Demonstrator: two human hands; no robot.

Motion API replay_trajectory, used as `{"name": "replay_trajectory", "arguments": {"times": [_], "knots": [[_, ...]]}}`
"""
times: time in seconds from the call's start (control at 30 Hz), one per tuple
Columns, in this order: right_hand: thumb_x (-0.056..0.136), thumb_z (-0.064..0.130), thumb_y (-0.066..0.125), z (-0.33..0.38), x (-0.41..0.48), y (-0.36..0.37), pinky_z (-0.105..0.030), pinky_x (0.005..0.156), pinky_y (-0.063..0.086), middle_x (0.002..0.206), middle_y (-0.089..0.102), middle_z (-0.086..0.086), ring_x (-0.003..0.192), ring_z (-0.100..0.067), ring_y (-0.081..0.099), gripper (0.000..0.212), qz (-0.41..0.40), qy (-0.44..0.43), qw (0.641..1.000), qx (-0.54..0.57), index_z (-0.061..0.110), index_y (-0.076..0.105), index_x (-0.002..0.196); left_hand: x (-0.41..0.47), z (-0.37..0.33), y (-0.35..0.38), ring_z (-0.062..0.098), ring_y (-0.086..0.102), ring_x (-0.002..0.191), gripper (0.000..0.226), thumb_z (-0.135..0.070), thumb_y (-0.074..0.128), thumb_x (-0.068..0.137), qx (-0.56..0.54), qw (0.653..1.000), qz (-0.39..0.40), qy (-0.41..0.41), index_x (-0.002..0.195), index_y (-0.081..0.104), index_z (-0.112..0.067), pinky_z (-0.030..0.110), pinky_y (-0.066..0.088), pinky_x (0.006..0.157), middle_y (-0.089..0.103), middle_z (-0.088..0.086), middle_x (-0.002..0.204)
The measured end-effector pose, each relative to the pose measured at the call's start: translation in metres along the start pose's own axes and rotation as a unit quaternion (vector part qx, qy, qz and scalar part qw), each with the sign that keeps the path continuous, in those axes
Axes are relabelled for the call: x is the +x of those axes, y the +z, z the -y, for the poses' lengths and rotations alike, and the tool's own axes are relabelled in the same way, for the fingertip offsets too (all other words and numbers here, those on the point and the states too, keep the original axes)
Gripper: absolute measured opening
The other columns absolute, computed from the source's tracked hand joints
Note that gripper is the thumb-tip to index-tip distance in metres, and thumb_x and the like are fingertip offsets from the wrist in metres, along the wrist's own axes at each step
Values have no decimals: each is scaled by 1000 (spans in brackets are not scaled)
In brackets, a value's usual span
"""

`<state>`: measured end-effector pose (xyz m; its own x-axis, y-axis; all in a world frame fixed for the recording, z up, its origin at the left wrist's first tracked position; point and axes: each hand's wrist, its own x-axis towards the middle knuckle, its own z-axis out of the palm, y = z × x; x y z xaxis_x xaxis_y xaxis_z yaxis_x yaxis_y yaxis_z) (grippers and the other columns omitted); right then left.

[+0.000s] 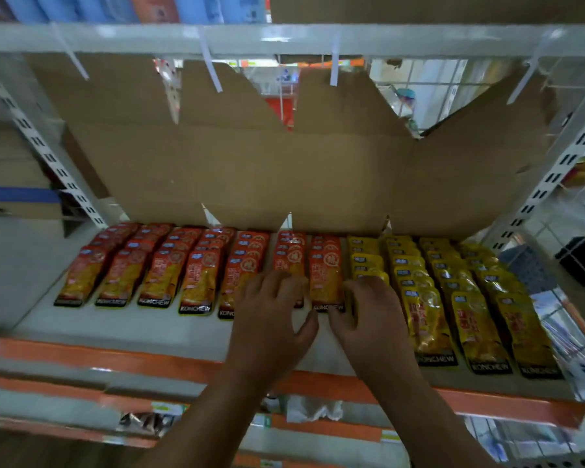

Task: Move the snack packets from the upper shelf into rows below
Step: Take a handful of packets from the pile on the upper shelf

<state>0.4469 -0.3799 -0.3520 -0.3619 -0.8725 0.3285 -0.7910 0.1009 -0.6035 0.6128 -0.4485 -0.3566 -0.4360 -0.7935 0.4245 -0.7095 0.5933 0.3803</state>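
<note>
Head view: the left hand (271, 319) reaches over the shelf (132, 329). Its fingers (284, 282) bend lightly down on the front of a row of red packets (196, 275) and the thumb splays wide over the bare board, so this grip is loose, pressing rather than clasping. The right hand (372, 315) lies just beside it, fingers curled over the front of the first row of yellow packets (466, 305) (a yellow edge shows beside the thumb); whether this grip pinches it I cannot tell. All packets lie in rows before a flattened cardboard sheet (284, 163)
</note>
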Motion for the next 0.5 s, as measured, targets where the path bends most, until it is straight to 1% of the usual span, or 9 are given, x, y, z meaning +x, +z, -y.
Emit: {"name": "replay_trajectory", "arguments": {"times": [0.1, 0.17, 0.27, 0.33, 0.4, 0.5], "knots": [[85, 40, 63, 43, 22, 3, -42, 85, 48, 104, 60, 2, 98, -22, 57, 30, -10, -65, 997, 25, 21, 63, 108, 11, 16, -52, 29, 58, 114, 46, -47, 64, 85, 52, 998, -46, 4, 124, 65, -22, 45, 47, 91, 64, 3, 126], [85, 39, 63, 81, 35, 2, -42, 84, 46, 102, 59, 1, 97, -23, 56, 28, -16, -102, 993, 49, 20, 63, 105, 16, 29, -93, 30, 59, 112, 44, -46, 65, 85, 82, 993, -86, 4, 122, 67, -20, 45, 48, 91, 66, 5, 124], [83, 33, 69, 143, 49, -1, -33, 79, 41, 98, 56, 4, 95, -17, 52, 26, -31, -149, 986, 67, 22, 64, 105, 18, 50, -158, 28, 57, 112, 47, -49, 60, 86, 118, 984, -130, -14, 123, 67, -21, 46, 47, 93, 65, 3, 124], [82, 34, 69, 187, 57, -2, -32, 82, 44, 102, 58, 4, 97, -18, 54, 30, -31, -178, 980, 83, 22, 64, 109, 15, 64, -203, 27, 56, 116, 49, -51, 59, 86, 129, 979, -155, -31, 125, 66, -22, 48, 48, 95, 63, 2, 126], [82, 37, 65, 236, 62, -3, -38, 87, 49, 107, 60, 1, 100, -23, 57, 34, -38, -211, 972, 98, 21, 65, 112, 10, 80, -252, 27, 55, 120, 51, -50, 59, 84, 145, 972, -180, -42, 126, 66, -22, 50, 47, 97, 63, 1, 128], [85, 35, 70, 315, 60, -6, -35, 89, 49, 111, 61, 4, 103, -20, 57, 34, -47, -261, 960, 95, 23, 66, 116, -7, 105, -332, 28, 57, 116, 49, -46, 64, 83, 181, 958, -222, -38, 124, 66, -21, 48, 47, 95, 63, 0, 125]]}}
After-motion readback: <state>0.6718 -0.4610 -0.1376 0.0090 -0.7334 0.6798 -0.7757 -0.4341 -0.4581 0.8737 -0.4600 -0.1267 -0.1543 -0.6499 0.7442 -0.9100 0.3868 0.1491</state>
